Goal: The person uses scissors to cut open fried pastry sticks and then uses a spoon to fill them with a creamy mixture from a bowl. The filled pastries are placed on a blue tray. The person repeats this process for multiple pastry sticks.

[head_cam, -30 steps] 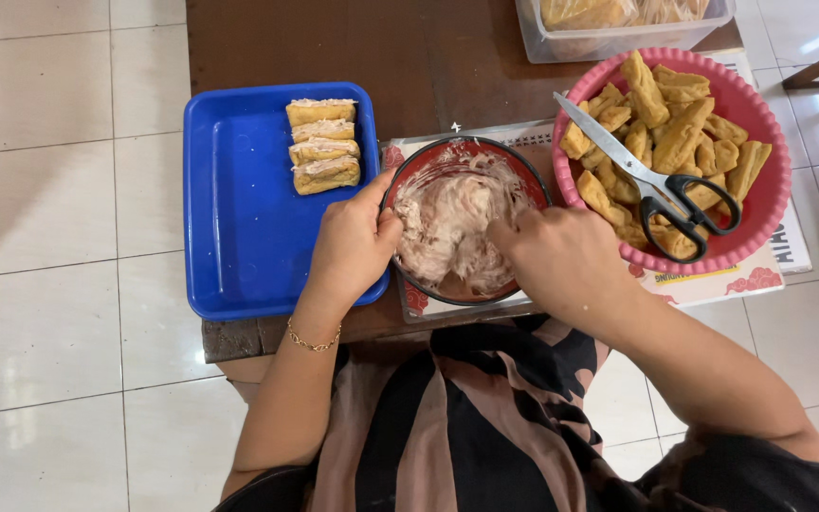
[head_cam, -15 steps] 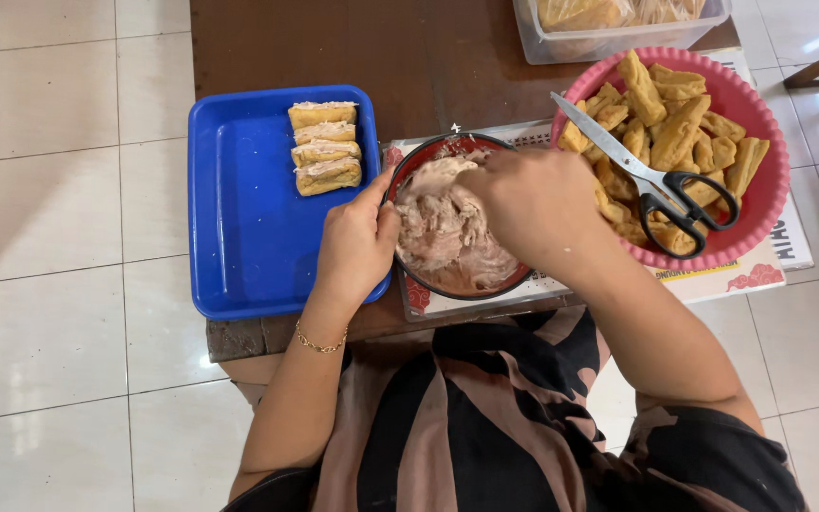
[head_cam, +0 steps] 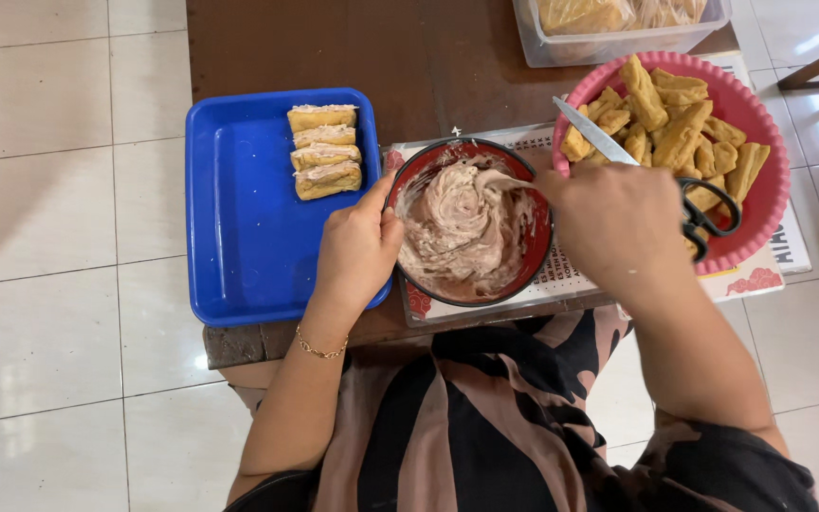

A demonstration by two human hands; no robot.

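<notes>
A dark red bowl (head_cam: 466, 299) of pale pinkish paste (head_cam: 457, 228) stands at the near edge of a brown table (head_cam: 409, 57). My left hand (head_cam: 357, 246) grips the bowl's left rim. My right hand (head_cam: 618, 223) is at the bowl's right rim, closed on a paste-covered spoon (head_cam: 502, 178) whose tip lies in the mix. Beside the left hand is a blue tray (head_cam: 239, 218) holding several stuffed tofu pieces (head_cam: 324, 152) in a row. To the right, a pink basket (head_cam: 770, 190) is full of fried tofu (head_cam: 675, 123).
Black-handled scissors (head_cam: 599, 137) lie across the pink basket, blades pointing up-left, just behind my right hand. A clear plastic container (head_cam: 618, 38) stands at the back. A printed paper sheet (head_cam: 760, 275) lies under bowl and basket. White floor tiles (head_cam: 49, 237) surround the table.
My right hand lifted out of the bowl's near side and swung to its right rim with the spoon. The left hand stayed on the bowl's left rim.
</notes>
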